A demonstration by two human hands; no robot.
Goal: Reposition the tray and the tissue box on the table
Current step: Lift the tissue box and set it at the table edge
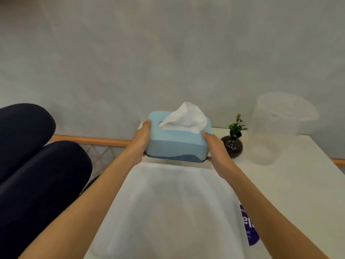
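Observation:
A light blue tissue box (177, 143) with a darker blue base and a white tissue (186, 116) sticking out of its top is at the far end of the white table (291, 184). My left hand (142, 141) grips its left end, thumb on the top edge. My right hand (214, 148) grips its right end. A thin dark edge (205, 160) shows under the box on both sides; I cannot tell whether it is the tray. A pale flat sheet or tray (168, 206) lies on the table between my forearms.
A small dark vase with a green sprig (233, 145) stands just right of the box. A translucent plastic jug (280, 128) is further right. A purple label (249, 225) lies by my right forearm. Dark cushions (31, 161) fill the left. The wall is close behind.

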